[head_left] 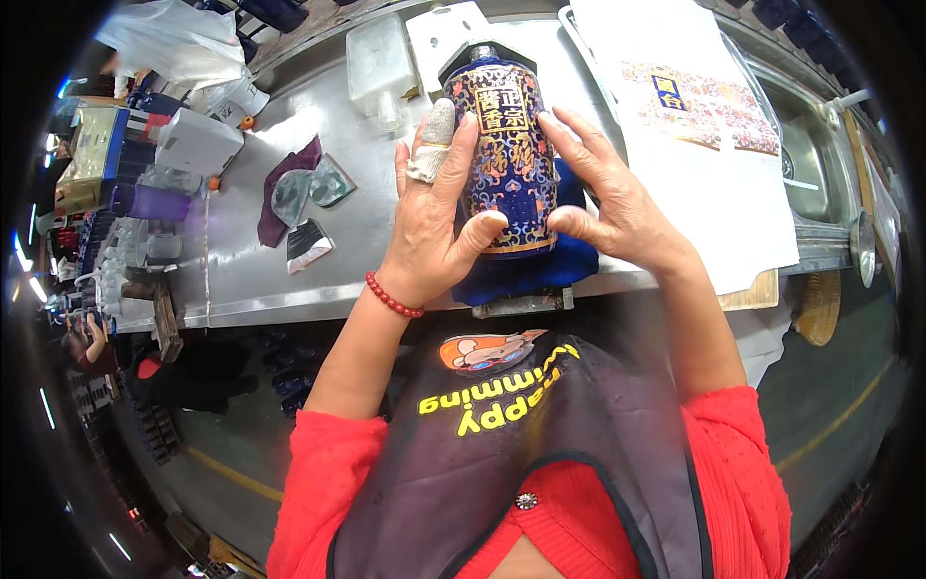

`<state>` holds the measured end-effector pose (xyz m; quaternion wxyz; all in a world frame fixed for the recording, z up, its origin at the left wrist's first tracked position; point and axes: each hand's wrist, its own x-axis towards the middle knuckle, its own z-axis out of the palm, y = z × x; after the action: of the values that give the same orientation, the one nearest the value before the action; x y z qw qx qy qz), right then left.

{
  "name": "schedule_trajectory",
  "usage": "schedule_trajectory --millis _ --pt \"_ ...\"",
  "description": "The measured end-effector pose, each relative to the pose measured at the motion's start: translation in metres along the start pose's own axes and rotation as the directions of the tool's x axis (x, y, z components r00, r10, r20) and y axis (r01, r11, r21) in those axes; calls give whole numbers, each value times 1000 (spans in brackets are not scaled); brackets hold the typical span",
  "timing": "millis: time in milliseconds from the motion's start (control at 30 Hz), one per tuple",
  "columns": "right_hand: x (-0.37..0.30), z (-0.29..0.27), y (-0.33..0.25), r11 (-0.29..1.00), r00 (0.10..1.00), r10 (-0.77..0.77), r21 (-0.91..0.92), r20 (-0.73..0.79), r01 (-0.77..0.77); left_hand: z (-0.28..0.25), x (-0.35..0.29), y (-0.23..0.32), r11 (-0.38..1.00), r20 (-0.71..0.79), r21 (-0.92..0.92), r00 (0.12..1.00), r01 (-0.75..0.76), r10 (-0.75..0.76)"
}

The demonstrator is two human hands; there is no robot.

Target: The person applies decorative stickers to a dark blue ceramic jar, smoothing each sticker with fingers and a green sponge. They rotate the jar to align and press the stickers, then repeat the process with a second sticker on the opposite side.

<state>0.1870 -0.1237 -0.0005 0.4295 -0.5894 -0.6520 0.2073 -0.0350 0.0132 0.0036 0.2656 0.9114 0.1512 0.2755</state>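
A dark blue bottle (513, 183) with a gold and floral pattern lies with its neck pointing away from me, over a blue cloth (569, 256) at the bench's near edge. My left hand (431, 207) rests along its left side, fingers apart, one finger wrapped in a pale covering. Along the right side my right hand (612, 198) has its fingers spread, the tips at or close to the bottle's surface. Neither hand wraps round it. To the right lies a large white sheet (694, 193) bearing printed floral patches.
Cloth scraps (289, 198) lie on the metal bench (362, 236) at left. A clear rectangular bottle (379, 66) lies farther back. At right is a metal sink (808, 159). White boxes (200, 142) and a purple container (154, 201) stand at far left.
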Motion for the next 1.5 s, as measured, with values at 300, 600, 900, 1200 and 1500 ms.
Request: schedule_trajectory --millis 300,600,900,1200,1500 --pt "-3 0 10 998 997 -26 -59 79 30 -2 3 -1 999 12 29 999 -30 29" --pt "11 -4 12 1000 996 -9 -6 87 9 -6 4 2 998 40 58 999 -25 23" --pt "9 -5 14 999 996 -26 -18 90 28 -8 4 4 999 92 39 996 -2 -1" --pt "13 -13 8 999 992 -22 -44 123 27 -10 4 7 999 87 52 996 -9 4" --pt "97 -44 -41 980 999 -9 -197 -51 -2 -11 6 11 989 91 148 996 -22 8"
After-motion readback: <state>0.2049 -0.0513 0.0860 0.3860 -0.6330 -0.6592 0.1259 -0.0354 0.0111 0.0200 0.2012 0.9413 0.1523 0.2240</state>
